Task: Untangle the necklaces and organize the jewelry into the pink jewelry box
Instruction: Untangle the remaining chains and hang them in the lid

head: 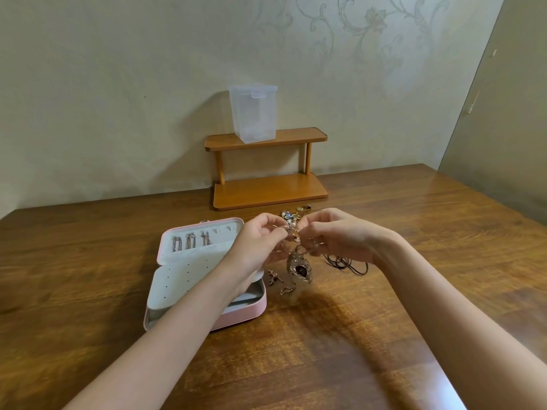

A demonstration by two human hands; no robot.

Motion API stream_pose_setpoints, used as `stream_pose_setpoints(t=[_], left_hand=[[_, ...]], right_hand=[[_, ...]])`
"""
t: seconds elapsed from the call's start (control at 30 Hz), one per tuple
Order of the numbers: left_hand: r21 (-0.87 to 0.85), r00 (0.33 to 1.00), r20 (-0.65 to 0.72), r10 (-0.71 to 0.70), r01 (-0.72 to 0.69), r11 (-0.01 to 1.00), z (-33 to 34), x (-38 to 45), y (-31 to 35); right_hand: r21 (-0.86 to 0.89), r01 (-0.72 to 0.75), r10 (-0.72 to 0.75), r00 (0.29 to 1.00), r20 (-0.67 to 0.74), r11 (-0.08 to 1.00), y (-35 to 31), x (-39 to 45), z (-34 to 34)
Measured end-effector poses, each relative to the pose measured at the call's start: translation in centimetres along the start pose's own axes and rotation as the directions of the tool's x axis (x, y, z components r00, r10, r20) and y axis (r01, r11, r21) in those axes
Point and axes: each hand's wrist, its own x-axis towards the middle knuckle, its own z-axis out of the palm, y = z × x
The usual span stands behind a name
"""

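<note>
Head view: both the left hand (260, 235) and right hand (334, 235) pinch the tangled necklaces (293, 232) just right of the open pink jewelry box (251, 309) on the bench (384, 321), so I'd tease loops apart slowly, not yank.

Two bare forearms enter from 7 and 5 o'clock, no sleeves visible anywhere along them up to the frame edge. Left hand (260, 241) and right hand (340, 235): slim fingers, wrists showing no watch or bracelet. Fingers are too blurred and too tangled with jewellery to tell whether any ring is worn; nails unreadable.
</note>
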Motion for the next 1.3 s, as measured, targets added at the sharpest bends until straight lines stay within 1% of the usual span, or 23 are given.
stream_pose_setpoints(t=[0.1,0.23,0.27,0.3,0.4,0.47,0.53,0.6,0.7,0.77,0.83,0.93,1.0,1.1,1.13,1.3], left_hand=[[0.163,0.996,-0.007,0.084,-0.082,0.983,-0.1,-0.2,0.0],[0.212,0.987,0.005,0.161,-0.159,0.964,0.5,-0.4,0.2],[0.189,0.988,0.007,0.157,-0.155,0.97,0.4,-0.4,0.2],[0.128,0.991,0.013,0.131,-0.132,0.983,0.3,-0.3,0.3],[-0.121,0.996,0.091,0.01,0.002,0.993,-0.1,-0.3,0.8],[-0.187,0.991,0.133,-0.025,0.05,0.981,-0.2,-0.3,0.9],[-0.232,0.989,0.141,-0.041,0.073,0.97,-0.1,-0.3,1.0],[-0.326,0.986,0.149,-0.071,0.117,0.938,-0.1,-0.2,1.0],[-0.447,0.976,0.154,-0.153,0.207,0.87,-0.5,0.0,1.1],[-0.504,0.968,0.149,-0.201,0.25,0.827,-0.7,0.2,1.1],[-0.545,0.961,0.135,-0.242,0.276,0.792,-0.7,0.3,1.1],[-0.582,0.954,0.115,-0.275,0.289,0.76,-0.8,0.4,1.0],[-0.573,0.958,0.09,-0.272,0.273,0.773,-0.7,0.4,1.1],[-0.441,0.974,0.014,-0.228,0.211,0.872,-0.7,0.4,1.1],[-0.418,0.976,-0.001,-0.216,0.196,0.887,-0.8,0.4,1.0],[-0.383,0.986,-0.018,-0.168,0.149,0.912,-1.1,0.3,1.2]], right_hand=[[0.078,0.064,-0.062,0.998,-0.026,0.995,0.0,0.0,-0.1],[0.135,0.142,-0.133,0.988,-0.074,0.981,0.1,0.3,0.3],[0.147,0.14,-0.132,0.989,-0.063,0.979,0.1,0.3,0.4],[0.15,0.129,-0.122,0.991,-0.053,0.98,0.1,0.3,0.4],[0.133,0.097,-0.089,0.994,-0.064,0.986,0.0,0.2,0.5],[0.125,0.099,-0.089,0.992,-0.087,0.987,-0.1,0.3,0.7],[0.126,0.109,-0.096,0.99,-0.103,0.986,-0.2,0.4,0.9],[0.107,0.104,-0.094,0.991,-0.097,0.989,-0.2,0.4,0.9],[0.074,0.059,-0.055,0.997,-0.06,0.996,0.0,0.1,0.7],[0.038,0.046,-0.045,0.999,-0.017,0.998,0.2,-0.1,0.6],[-0.014,0.063,-0.063,0.997,0.04,0.998,0.3,-0.2,0.7],[-0.062,0.063,-0.06,0.997,0.045,0.996,0.4,-0.1,0.7],[-0.097,0.046,-0.043,0.999,0.032,0.994,0.2,-0.1,0.8],[-0.154,0.014,-0.009,0.999,0.03,0.988,-0.2,-0.2,0.6],[-0.154,0.011,-0.008,1.0,0.024,0.988,-0.2,-0.3,0.5],[-0.165,0.003,-0.01,0.999,-0.038,0.986,-0.4,-0.5,0.3]])
